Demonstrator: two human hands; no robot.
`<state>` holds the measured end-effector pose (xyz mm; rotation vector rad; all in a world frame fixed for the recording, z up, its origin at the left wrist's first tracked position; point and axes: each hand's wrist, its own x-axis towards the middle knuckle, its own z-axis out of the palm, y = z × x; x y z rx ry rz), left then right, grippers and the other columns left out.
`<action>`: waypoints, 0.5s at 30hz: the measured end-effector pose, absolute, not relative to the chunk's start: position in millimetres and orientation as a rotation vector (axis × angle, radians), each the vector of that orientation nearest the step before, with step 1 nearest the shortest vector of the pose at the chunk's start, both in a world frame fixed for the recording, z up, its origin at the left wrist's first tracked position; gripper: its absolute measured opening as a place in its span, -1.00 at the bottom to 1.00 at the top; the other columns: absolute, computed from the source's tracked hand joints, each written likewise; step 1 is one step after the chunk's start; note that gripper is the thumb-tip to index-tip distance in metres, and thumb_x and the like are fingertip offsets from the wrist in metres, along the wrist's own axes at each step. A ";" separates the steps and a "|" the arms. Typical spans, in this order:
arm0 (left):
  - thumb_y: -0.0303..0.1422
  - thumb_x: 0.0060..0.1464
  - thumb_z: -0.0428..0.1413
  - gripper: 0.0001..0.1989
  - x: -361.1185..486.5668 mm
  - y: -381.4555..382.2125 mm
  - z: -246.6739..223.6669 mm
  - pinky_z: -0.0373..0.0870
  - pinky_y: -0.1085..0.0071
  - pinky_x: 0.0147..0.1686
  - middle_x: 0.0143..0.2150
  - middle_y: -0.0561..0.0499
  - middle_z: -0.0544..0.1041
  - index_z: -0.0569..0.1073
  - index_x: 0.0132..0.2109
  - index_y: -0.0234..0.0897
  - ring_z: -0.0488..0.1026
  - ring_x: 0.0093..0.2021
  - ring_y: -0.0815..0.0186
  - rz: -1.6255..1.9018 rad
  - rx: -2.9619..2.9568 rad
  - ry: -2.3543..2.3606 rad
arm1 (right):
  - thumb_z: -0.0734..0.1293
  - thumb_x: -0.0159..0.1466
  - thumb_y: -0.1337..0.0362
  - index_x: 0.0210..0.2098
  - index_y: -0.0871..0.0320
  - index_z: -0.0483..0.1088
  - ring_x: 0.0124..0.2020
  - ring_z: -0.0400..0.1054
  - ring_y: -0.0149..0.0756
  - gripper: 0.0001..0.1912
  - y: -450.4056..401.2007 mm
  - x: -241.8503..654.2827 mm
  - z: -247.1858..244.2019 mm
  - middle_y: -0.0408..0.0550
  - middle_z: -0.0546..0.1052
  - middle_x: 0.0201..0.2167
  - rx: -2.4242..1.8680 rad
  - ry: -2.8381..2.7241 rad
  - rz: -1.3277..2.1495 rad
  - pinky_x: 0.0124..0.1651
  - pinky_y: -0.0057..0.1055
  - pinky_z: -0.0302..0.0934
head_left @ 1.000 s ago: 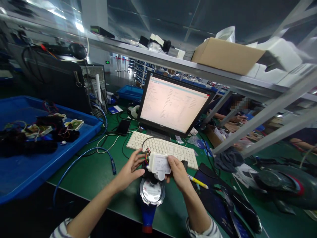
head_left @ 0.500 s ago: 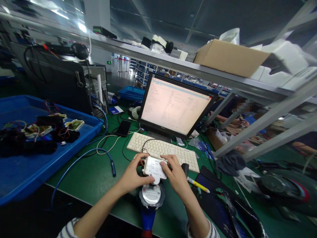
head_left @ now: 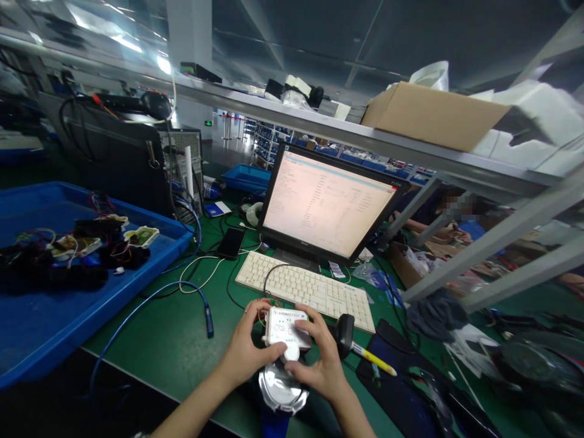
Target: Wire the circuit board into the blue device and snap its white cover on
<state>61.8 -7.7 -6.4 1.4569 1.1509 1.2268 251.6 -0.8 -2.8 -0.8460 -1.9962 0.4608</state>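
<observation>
Both my hands hold a small white module (head_left: 283, 328) with coloured wires at its back, just above a round-faced water meter (head_left: 281, 386) that lies on the green bench. My left hand (head_left: 246, 353) grips the module's left side, thumb under its front edge. My right hand (head_left: 319, 359) wraps its right side, fingers on top. A black cable loops from the module toward the white keyboard (head_left: 310, 289).
A lit monitor (head_left: 326, 204) stands behind the keyboard. A blue tray (head_left: 41, 328) with wired circuit boards fills the left. A black scanner (head_left: 343, 331) and a yellow pen (head_left: 371, 360) lie to the right. A blue cable (head_left: 173, 289) crosses the bench. Another person sits beyond the metal frame (head_left: 456, 210).
My hands have lowered the white module closer onto the meter and turned its top face up; my right fingers now rest over it. The view has shifted slightly down.
</observation>
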 end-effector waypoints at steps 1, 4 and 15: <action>-0.36 -0.20 0.20 -0.50 62.6 -8.1 -6.4 0.20 0.16 0.07 0.11 -0.13 0.25 0.23 -0.07 -0.20 0.28 0.08 0.10 1.235 1.452 1.152 | 0.35 0.16 0.04 -0.01 0.03 0.26 0.12 0.18 -0.02 -0.56 -1.3 249.9 -4.2 0.10 0.20 0.16 -0.836 -1.980 0.463 0.05 -0.11 0.18; -0.36 -0.19 0.19 -0.48 65.6 -9.8 -7.5 0.15 0.12 0.13 0.17 -0.16 0.21 0.20 -0.04 -0.20 0.22 0.16 0.07 1.269 1.421 1.160 | 0.34 0.15 0.13 -0.11 0.06 0.34 0.11 0.20 -0.01 -0.68 -2.8 245.3 -5.0 0.10 0.19 0.17 -0.848 -1.948 0.486 0.02 -0.12 0.21; -0.30 -0.14 0.17 -0.16 77.1 -16.8 -18.3 0.33 0.13 0.02 0.20 -0.25 0.17 -0.12 0.21 -0.20 0.32 0.09 0.06 1.355 1.208 1.124 | 0.36 0.08 0.24 -0.13 0.04 0.34 0.10 0.21 -0.06 -0.67 -1.6 241.2 -7.6 0.06 0.22 0.13 -0.833 -1.889 0.494 0.00 -0.22 0.23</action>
